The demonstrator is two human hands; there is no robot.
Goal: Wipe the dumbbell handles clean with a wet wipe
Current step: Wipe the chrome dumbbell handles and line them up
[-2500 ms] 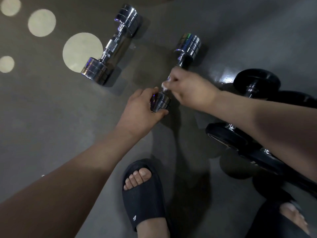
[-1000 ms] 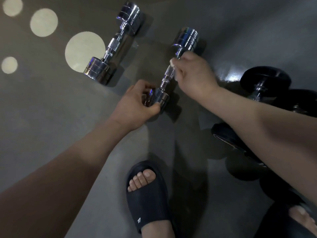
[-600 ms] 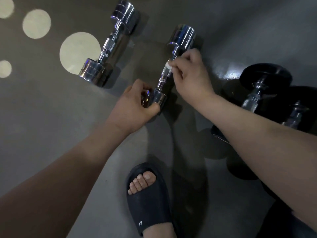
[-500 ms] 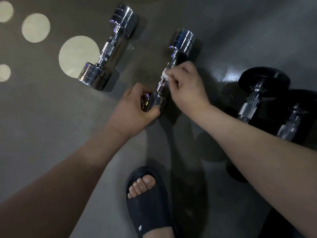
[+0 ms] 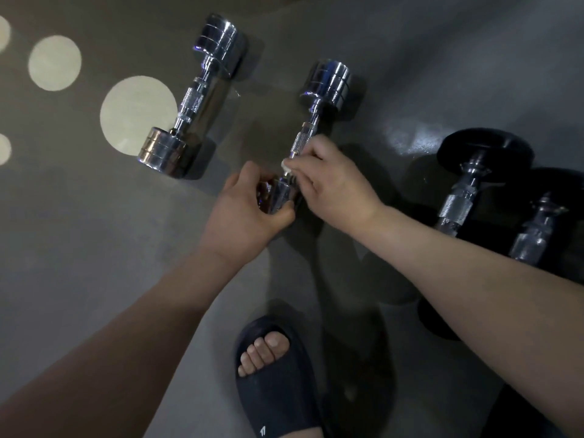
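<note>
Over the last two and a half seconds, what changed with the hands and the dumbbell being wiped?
The right hand, pinching the wet wipe, slid up the handle toward the far head, then back down; it is now beside the near head. The left hand kept gripping that near head. The other chrome dumbbell and the black dumbbells stayed in place.

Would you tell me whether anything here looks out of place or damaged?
Nothing stands out: the left hand grips the chrome dumbbell, the right hand holds a wipe on its handle, other dumbbells lie nearby.
</note>
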